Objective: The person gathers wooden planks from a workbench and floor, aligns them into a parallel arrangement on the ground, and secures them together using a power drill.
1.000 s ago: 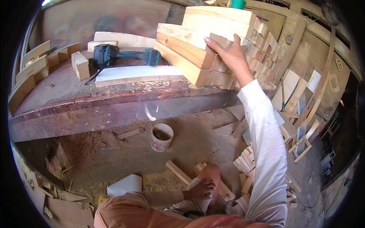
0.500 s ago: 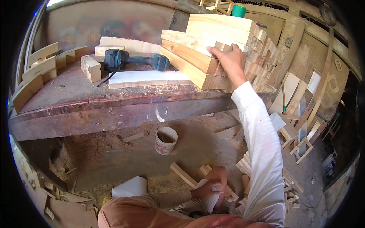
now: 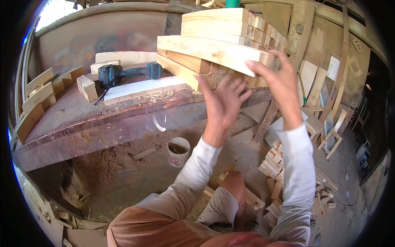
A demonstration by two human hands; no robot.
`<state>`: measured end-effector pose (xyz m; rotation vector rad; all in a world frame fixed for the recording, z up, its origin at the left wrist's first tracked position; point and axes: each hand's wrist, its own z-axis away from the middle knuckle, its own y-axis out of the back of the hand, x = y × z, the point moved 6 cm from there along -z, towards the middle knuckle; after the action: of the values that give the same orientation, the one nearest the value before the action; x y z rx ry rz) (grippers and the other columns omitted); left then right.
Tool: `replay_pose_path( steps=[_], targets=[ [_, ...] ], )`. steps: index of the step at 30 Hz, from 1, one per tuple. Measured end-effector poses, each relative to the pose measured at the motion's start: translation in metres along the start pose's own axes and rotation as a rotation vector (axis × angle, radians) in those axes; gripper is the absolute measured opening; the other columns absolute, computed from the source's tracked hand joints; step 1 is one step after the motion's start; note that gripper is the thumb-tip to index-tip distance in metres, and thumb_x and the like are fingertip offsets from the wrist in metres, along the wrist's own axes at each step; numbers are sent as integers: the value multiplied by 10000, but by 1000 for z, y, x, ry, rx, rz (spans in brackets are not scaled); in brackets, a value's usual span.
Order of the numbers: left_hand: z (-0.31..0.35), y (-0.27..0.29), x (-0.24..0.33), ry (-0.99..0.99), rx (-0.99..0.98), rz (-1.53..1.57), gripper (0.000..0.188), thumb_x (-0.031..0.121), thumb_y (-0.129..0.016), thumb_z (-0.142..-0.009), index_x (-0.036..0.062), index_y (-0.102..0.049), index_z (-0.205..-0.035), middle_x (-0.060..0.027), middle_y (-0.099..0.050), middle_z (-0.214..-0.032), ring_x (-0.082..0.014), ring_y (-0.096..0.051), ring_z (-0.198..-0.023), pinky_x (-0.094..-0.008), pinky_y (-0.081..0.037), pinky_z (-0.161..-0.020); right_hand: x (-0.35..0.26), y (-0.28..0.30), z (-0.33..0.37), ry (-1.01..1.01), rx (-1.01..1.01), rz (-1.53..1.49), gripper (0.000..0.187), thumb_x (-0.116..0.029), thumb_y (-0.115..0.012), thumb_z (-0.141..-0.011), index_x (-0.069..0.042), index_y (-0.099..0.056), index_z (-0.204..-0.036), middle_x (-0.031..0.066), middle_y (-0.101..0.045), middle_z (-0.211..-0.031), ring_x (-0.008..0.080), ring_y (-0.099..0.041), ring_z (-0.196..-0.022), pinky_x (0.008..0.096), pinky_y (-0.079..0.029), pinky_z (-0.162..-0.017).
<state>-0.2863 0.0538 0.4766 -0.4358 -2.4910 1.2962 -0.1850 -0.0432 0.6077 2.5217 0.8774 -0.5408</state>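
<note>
My right hand (image 3: 284,84) grips the right end of a pale, thick wooden piece (image 3: 210,48), thumb on its near side and fingers behind the end. The piece lies across the front of a stack of wooden pieces (image 3: 216,29), its right end jutting out past the pieces under it. Below its middle is my left hand (image 3: 222,103), open and raised with fingers spread, holding nothing. It partly covers the end faces of the lower stack. Left of the stack, a blue and black cordless power tool (image 3: 131,73) lies on the bench (image 3: 119,117).
A white-faced board (image 3: 144,88) lies along the bench edge. Curved wooden pieces (image 3: 39,99) stand at the far left. On the sawdust-covered floor are a white bucket (image 3: 177,152) and piled offcuts (image 3: 272,162). A green container (image 3: 233,3) sits behind the stack.
My right hand has drawn the top front wooden piece's right end outward to the right. My left hand has risen from near my knee to below that piece, opening.
</note>
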Motion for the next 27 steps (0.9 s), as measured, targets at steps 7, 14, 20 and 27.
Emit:
replay_pose_path(
  steps=[7, 14, 20, 27],
  targets=[
    [-16, -68, -9, -369, -281, -100, 1065, 833, -450, -928, 77, -200, -1635, -126, -324, -1657, -312, -363, -1487, -473, -310, -1244, -7, 121, 88, -2, 86, 9, 811, -427, -891, -689, -34, -606, -1338, 223, -557, -1391, 345, -597, -1257, 470, -519, -1011],
    [47, -15, -91, -319, -136, -169, 902, 756, -409, -1002, 106, -307, -1619, -94, -408, -1613, -278, -477, -1396, -426, -431, -1167, 62, 160, 216, 130, 108, 130, 987, -492, -882, -695, -99, -431, -1480, 255, -228, -1621, 405, -334, -1488, 553, -365, -1173],
    [89, 45, -144, -281, -38, -332, 928, 760, -486, -961, 106, -333, -1602, -105, -450, -1555, -274, -473, -1382, -441, -437, -1155, 120, 176, 299, 129, 155, 225, 1025, -650, -804, -749, -122, -365, -1511, 308, -139, -1652, 502, -224, -1524, 636, -271, -1201],
    [111, 104, -199, -228, -6, -109, 896, 664, -679, -893, 98, -417, -1537, -106, -529, -1500, -290, -563, -1311, -466, -503, -1100, 129, 212, 344, 50, 134, 312, 1049, -643, -830, -718, -143, -388, -1528, 318, -101, -1668, 514, -188, -1540, 649, -242, -1211]
  ],
)
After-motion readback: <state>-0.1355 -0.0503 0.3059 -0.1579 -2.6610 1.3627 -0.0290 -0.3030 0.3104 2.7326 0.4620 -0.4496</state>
